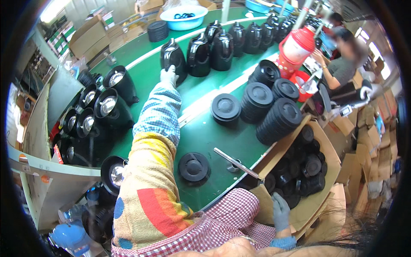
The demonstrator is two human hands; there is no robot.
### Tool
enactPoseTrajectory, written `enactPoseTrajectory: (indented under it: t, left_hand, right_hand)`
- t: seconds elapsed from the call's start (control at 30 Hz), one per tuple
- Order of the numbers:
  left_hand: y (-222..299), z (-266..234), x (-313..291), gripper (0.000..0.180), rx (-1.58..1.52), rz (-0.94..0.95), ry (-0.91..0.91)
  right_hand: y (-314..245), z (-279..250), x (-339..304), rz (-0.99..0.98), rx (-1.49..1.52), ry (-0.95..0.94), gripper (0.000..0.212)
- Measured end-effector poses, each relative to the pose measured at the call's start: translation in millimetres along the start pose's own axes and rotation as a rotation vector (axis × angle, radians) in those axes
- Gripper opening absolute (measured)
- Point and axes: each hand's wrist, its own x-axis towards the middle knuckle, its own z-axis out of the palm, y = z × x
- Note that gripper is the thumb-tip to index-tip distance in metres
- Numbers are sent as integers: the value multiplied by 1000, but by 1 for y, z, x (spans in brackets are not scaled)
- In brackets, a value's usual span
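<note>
Green conveyor belt, w/ white stripe. On it: row of black kettle bodies, stacks of black lids, single lid, blue basin.

My green conveyor table curves through a bright workshop, cardboard boxes stacked behind, ceiling lamp lit.

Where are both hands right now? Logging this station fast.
Left hand: gripping the nearest black kettle on the belt.
Right hand: open, reaching into the cardboard box.
</note>
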Motion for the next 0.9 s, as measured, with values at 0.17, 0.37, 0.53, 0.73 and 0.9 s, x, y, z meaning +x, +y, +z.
enactPoseTrajectory:
  t: [0.17, 0.37, 0.53, 0.73, 0.9]
  left_hand:
    - [107, -36, -19, 60, 1384, 930, 163]
    - [210, -98, -58, 68, 2220, 341, 319]
    - [191, -103, -26, 43, 2163, 320, 62]
    - [241, -79, -99, 43, 1801, 892, -259]
    - [285, -69, -269, 41, 1342, 1452, -662]
  right_hand:
    - [35, -45, -59, 237, 40, 68, 37]
    - [69, -63, -75, 244, 79, 168, 42]
    - [72, -68, -86, 192, 21, 132, 44]
    - [28, -79, -97, 177, 54, 205, 37]
    - [-5, -79, -111, 153, 275, 307, 37]
